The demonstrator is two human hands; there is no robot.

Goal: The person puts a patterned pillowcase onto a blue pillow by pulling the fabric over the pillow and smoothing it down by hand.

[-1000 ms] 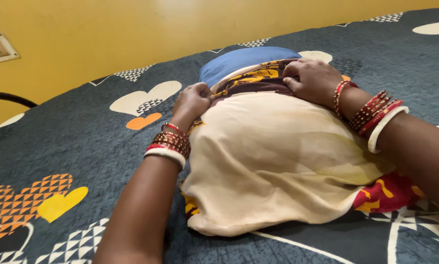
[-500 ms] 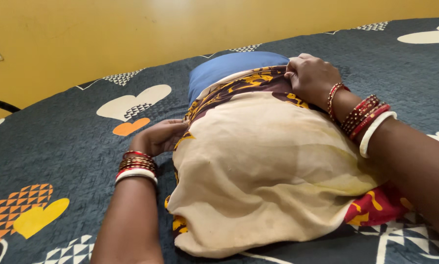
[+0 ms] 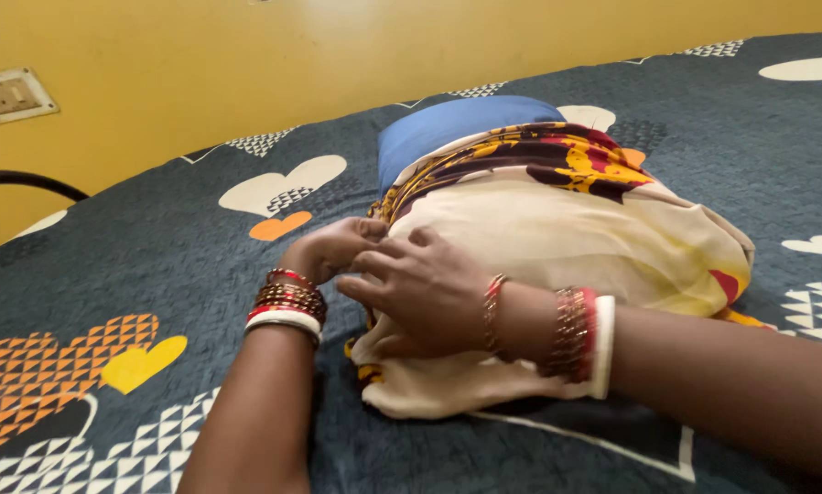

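A blue pillow [image 3: 448, 128] lies on the bed, most of it inside a cream cover [image 3: 567, 238] with a maroon and yellow printed border. Only the pillow's far end sticks out of the cover. My left hand [image 3: 333, 249] pinches the cover's edge at its left side. My right hand [image 3: 420, 293] reaches across the near left part of the cover, fingers curled on the fabric right beside my left hand. Both wrists carry several red, gold and white bangles.
The bed is spread with a dark blue-grey sheet [image 3: 155, 265] printed with hearts and triangles. A yellow wall [image 3: 246, 55] runs behind it, with a switch plate [image 3: 13, 94] at the upper left. A dark curved bar [image 3: 27, 178] shows at the left edge.
My right hand left the far top of the cover and came across to the near left side, beside my left hand. The printed border now sits further over the pillow.
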